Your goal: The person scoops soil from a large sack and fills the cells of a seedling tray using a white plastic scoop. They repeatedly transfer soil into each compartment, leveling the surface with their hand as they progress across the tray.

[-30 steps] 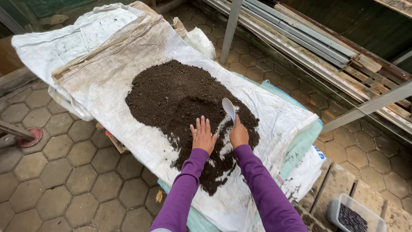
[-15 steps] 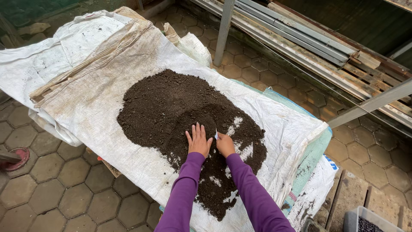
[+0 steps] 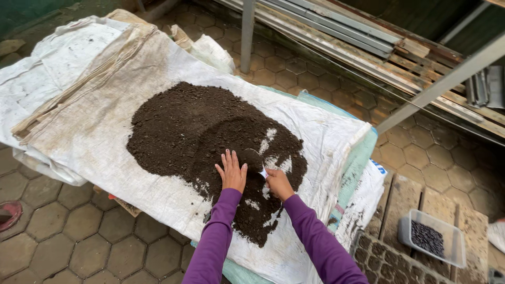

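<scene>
Now | left hand flat, released, on soil | right hand grip grasping scoop

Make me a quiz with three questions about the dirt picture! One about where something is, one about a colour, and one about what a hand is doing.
1. Where does the soil pile lie?
A. on the white woven sack
B. in a bucket
C. on bare paving

2. What colour are the sleeves?
A. yellow
B. purple
C. black

3. How is the left hand?
A. clenched in a fist
B. raised in the air
C. flat on the soil, fingers spread

Answers: 1 A, the sack shows all around the pile. 2 B, both arms are purple. 3 C, its palm lies on the soil while the right hand grips a small scoop.
</scene>
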